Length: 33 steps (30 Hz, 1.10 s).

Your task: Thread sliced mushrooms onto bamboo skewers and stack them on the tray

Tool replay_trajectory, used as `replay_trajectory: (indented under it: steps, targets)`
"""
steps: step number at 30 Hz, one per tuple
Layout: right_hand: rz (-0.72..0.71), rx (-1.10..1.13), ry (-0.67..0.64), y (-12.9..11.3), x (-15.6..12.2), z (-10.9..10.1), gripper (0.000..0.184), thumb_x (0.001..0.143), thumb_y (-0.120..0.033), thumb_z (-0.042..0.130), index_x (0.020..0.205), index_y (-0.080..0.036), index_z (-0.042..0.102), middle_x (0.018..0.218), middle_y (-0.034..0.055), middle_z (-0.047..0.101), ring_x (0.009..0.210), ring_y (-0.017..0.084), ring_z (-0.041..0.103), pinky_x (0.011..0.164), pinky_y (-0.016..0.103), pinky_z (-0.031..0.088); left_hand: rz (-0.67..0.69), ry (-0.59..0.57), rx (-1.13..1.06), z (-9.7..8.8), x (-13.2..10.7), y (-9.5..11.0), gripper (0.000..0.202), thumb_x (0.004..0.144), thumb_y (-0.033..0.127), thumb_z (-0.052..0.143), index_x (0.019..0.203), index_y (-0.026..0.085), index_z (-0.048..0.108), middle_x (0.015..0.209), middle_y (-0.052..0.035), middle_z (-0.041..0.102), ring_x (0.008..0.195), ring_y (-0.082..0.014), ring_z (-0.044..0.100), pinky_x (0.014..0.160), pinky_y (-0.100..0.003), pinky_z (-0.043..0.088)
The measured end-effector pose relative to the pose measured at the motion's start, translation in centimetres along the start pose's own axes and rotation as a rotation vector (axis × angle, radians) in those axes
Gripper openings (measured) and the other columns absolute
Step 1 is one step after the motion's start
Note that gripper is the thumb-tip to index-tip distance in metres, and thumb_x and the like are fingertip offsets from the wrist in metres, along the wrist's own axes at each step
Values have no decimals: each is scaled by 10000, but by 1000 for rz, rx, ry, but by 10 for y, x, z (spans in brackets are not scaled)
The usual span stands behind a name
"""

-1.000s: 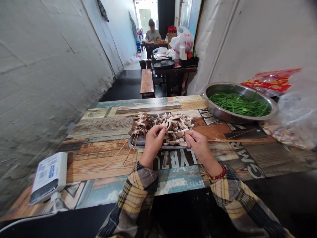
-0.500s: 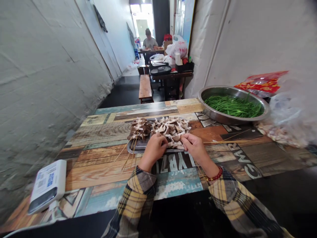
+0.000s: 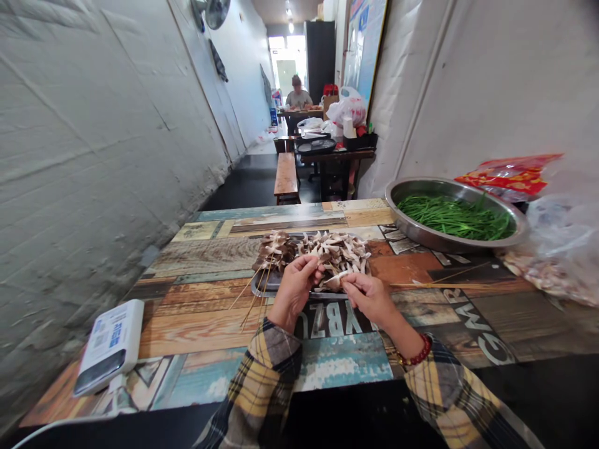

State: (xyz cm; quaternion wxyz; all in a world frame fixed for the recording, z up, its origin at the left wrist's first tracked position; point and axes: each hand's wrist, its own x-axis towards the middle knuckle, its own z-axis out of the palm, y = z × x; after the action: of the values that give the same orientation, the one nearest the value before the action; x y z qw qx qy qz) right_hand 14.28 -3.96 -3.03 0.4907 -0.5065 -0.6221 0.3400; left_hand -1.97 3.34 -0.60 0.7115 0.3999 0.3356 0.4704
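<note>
A metal tray (image 3: 258, 288) in front of me carries a heap of torn oyster mushrooms (image 3: 344, 249). At its left end lie mushrooms threaded on skewers (image 3: 277, 246), with the bare bamboo ends (image 3: 251, 293) sticking out toward me. My left hand (image 3: 299, 287) is closed in a pinch over the tray's near edge; what lies between its fingertips is too small to make out. My right hand (image 3: 372, 301), also closed, pinches a pale mushroom piece (image 3: 339, 276) just above the heap. The two hands are apart, fingertips facing each other.
To the right stand a steel basin (image 3: 517, 237) of green chives (image 3: 453, 215) and plastic bags (image 3: 561, 237). Bare skewers (image 3: 440, 285) lie beside my right hand. A white device (image 3: 110, 346) with a cable sits at left. Farther back are a bench (image 3: 286, 173) and a seated person (image 3: 298, 96).
My view has tilted up and shifted left. My left hand has turned, its fingertips lifted from the heap. My right hand still holds a mushroom piece, now angled with its pale side showing.
</note>
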Motion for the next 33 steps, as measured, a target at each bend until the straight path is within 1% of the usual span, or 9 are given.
replay_trajectory:
  steps: [3,6,9,12,16,20,25,29,33]
  targets:
    - [-18,-94,-3,-6,0,1,205,879,-293,499,768,-177,627,495,-45,502,454,104,456,481,209,361,-43,-18,10,2,-1,0,291,649,348,776,751,125,618,640,1,612,494,-31,472,464,-144,330]
    - [-12,-101,16,-8,2,2,211,877,-297,496,756,-182,626,488,-46,492,446,108,450,469,209,352,-77,-40,59,5,-2,0,314,642,380,774,729,121,620,616,0,597,476,-31,448,435,-143,289]
    - [-9,-109,26,-7,2,1,224,883,-304,490,760,-180,630,479,-48,486,444,109,453,470,210,349,-58,-64,108,6,-4,1,298,635,353,778,753,118,637,626,2,597,466,-28,434,423,-144,263]
    - [-19,-131,27,-6,2,0,233,891,-302,486,769,-173,637,484,-47,490,451,107,462,486,211,357,-44,-73,171,6,-4,-1,278,621,314,781,764,115,651,615,5,597,452,-29,425,426,-149,267]
    - [-17,-126,22,-4,1,0,247,901,-312,478,786,-169,643,490,-48,497,444,104,463,479,209,356,9,-37,280,5,-3,-3,250,659,336,743,731,113,655,589,-1,600,443,-37,418,425,-160,271]
    - [-41,-139,13,-3,0,1,232,896,-306,490,791,-176,652,488,-44,510,449,111,471,473,209,367,22,24,193,3,-1,-4,251,676,349,734,745,125,644,622,-4,620,475,-38,432,446,-154,276]
    - [-50,-160,5,-3,0,2,225,893,-288,490,776,-182,651,486,-39,518,449,114,473,472,209,375,0,24,155,4,-1,-3,273,646,361,754,737,128,646,689,-34,661,520,-57,466,453,-166,286]
    - [-47,-161,13,-3,0,2,223,891,-290,490,797,-180,660,488,-38,516,444,113,467,463,209,372,-3,27,162,6,-3,-2,267,639,356,753,733,129,648,694,-38,665,529,-65,473,462,-172,299]
    - [-45,-155,17,-3,0,2,234,891,-304,494,804,-181,673,485,-37,517,448,117,473,465,211,379,8,15,174,6,-4,-1,274,642,361,754,753,134,648,700,-37,671,514,-63,470,449,-175,279]
